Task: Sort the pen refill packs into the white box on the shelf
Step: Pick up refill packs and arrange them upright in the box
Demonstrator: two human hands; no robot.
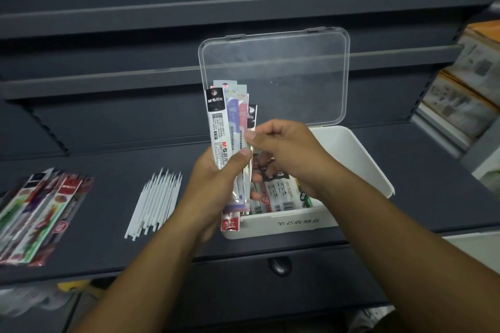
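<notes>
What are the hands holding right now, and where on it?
The left hand grips a fan of refill packs around their lower half; the right hand pinches one pack's edge near mid-length, above the white box.

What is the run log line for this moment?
left hand: holds fanned refill packs | right hand: pinches one pack | white plastic box: lid open
</notes>
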